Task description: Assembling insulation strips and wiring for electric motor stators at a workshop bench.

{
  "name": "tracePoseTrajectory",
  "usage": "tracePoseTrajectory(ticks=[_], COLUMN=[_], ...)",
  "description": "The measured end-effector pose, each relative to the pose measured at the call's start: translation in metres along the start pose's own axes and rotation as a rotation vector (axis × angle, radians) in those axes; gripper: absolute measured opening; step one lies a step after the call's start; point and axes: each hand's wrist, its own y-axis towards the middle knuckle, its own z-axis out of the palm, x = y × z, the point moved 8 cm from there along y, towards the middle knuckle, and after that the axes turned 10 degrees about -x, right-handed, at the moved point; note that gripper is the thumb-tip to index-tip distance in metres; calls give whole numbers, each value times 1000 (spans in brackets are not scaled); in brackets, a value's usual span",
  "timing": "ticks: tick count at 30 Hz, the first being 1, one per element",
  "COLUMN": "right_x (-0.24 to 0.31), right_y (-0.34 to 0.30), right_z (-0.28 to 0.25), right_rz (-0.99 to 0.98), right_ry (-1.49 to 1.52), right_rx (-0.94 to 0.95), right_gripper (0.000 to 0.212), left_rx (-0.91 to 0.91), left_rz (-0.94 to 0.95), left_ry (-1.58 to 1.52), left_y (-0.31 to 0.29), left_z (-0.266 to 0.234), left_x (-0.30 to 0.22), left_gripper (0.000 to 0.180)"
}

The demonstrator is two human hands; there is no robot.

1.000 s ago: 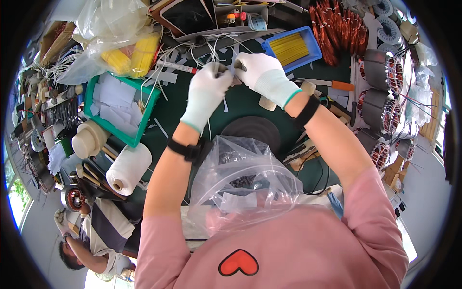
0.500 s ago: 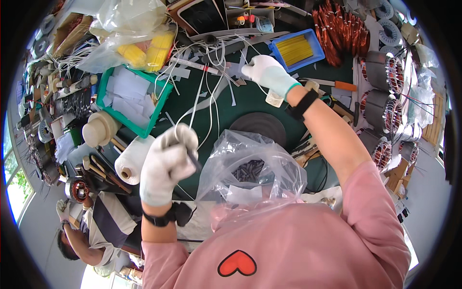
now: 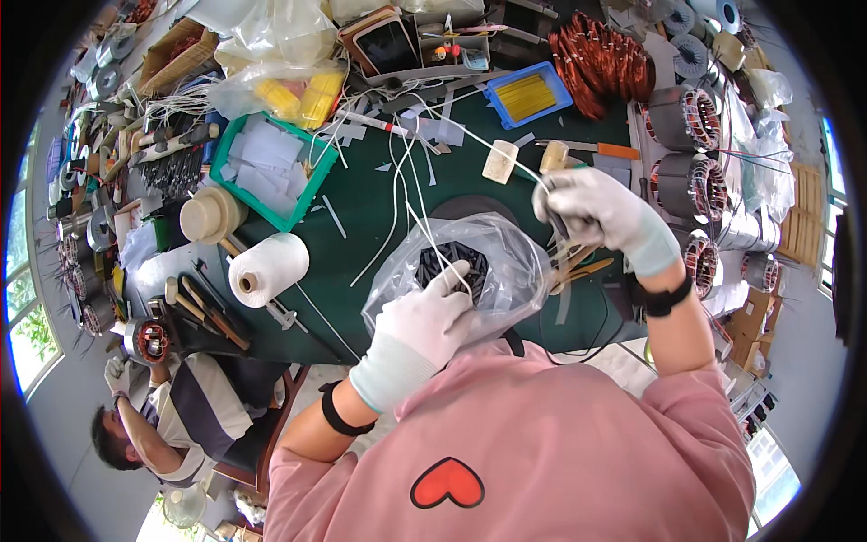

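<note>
Seen from my remote post through the head camera, a person's white-gloved left hand lies over the near side of a clear plastic bag filled with small black tube-like pieces. Its fingers bend over the bag's mouth, just beside the pieces, and I cannot tell whether they pinch anything. A thin white strand runs down across the bag to those fingers.

To the right, I see the white-gloved right hand raised beside the bag, its fingers curled together on a long white cord that stretches up and leftward in a nearly straight line. A dark slim item shows below the same fingers, too blurred for me to identify.

The bag sits at the near edge of a dark green tabletop. Beyond it stand a green plastic tray of white paper pieces, a blue plastic tray of thin yellow strips and a cream-coloured block. A white thread spool lies at left; coiled copper wire fills the upper right.
</note>
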Motion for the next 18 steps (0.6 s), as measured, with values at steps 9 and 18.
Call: tracePoseTrajectory(ticks=[9,18], right_x=[20,-41], right_y=[-92,1], right_z=[62,127], right_rz=[-212,-484], right_ry=[194,-818], right_rx=[-50,-74], right_gripper=[9,22], left_rx=[-601,-529], left_rz=[-60,21], left_ry=[-171,343], left_y=[-6,117], left_z=[-123,-127], left_x=[-5,86], left_gripper=[20,30])
